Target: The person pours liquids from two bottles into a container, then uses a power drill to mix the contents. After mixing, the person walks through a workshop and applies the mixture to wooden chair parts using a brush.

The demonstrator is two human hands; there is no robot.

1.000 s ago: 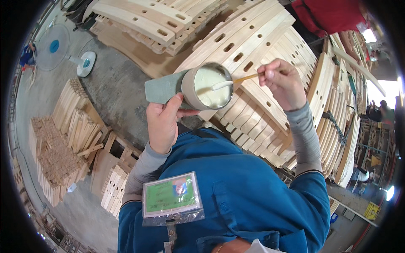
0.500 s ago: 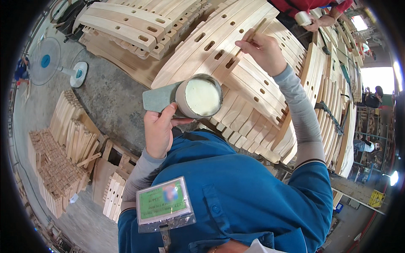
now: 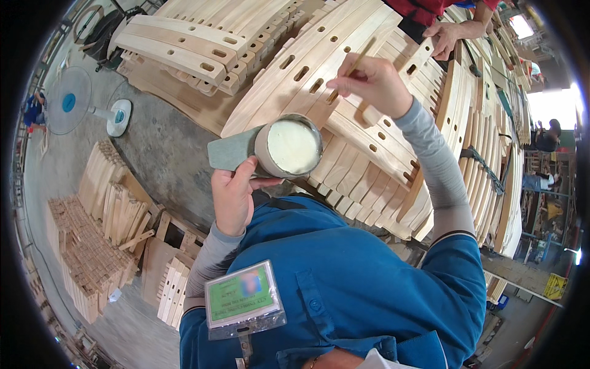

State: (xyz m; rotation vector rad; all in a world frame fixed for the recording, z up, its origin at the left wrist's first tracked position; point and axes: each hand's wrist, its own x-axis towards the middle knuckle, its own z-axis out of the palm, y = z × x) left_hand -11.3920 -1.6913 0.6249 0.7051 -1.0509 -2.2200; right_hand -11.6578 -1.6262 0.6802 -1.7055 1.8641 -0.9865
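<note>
My left hand (image 3: 233, 200) is closed on a round cup (image 3: 263, 154) of creamy white liquid (image 3: 294, 146), with its thumb near the base of a flat grey-green piece (image 3: 228, 149) that juts out left of the cup. Whether that piece is the cup's handle I cannot tell. Pinched in my right hand (image 3: 378, 86) is a thin wooden stick (image 3: 364, 54), slanting down to the left. Its lower tip is beside the end of a pale wooden slat (image 3: 326, 109), close to the slots. Slotted slats (image 3: 279, 86) lie side by side under and beyond both hands.
Another slat stack (image 3: 184, 46) rises at the far left. Beyond my right hand, a co-worker's hand (image 3: 448, 37) touches a slat. A fan (image 3: 118, 117) stands on the concrete floor. Wooden piles (image 3: 92, 246) sit at lower left, and strapped slats (image 3: 485, 166) at right.
My right hand and the stick have shifted slightly left and nearer. The co-worker's hand has moved onto a slat, and the pale round thing it held is out of sight. The cup barely moved.
</note>
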